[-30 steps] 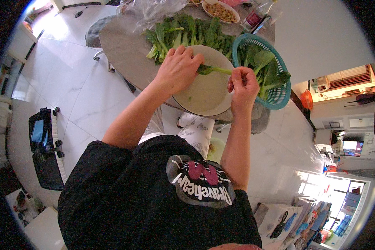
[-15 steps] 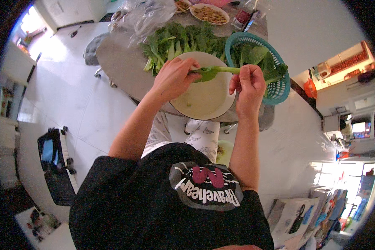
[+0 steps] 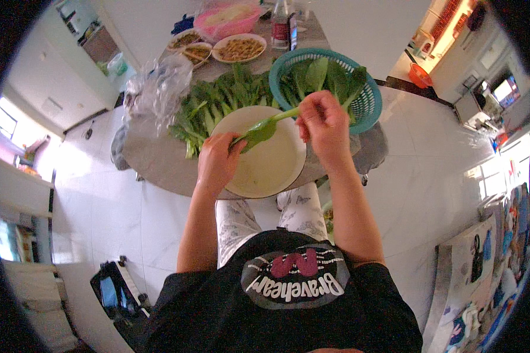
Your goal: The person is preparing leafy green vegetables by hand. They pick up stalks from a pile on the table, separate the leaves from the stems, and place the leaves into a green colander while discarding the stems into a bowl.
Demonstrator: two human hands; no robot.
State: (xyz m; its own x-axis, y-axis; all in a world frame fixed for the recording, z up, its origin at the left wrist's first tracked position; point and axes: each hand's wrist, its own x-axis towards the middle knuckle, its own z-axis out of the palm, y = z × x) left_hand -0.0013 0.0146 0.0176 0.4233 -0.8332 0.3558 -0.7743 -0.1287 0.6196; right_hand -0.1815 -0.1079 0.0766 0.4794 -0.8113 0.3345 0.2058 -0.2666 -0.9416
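Note:
A leafy green stalk (image 3: 259, 132) slants over a wide white basin (image 3: 274, 162). Its leafy end is pinched in my left hand (image 3: 217, 163), above the basin's left side. At the stalk's upper end, my right hand (image 3: 325, 125) has its fingers closed round it, close to a teal plastic basket (image 3: 372, 105). More broad leaves (image 3: 318, 73) lie inside that basket. Behind and left of the basin spreads a heap of leafy greens (image 3: 209, 103). The basin's light inside shows between my hands.
Crumpled clear plastic bags (image 3: 159, 88) lie at the table's left. Farther back are a plate of food (image 3: 239, 48), smaller dishes (image 3: 197, 54), a pink basin (image 3: 227, 20) and a bottle (image 3: 281, 26). The grey table's rounded edge (image 3: 159, 176) runs before my legs.
My view has shifted, showing more of the table's far end. The stalk, roughly level before, now tilts, with its right end higher. My left hand sits lower relative to my right.

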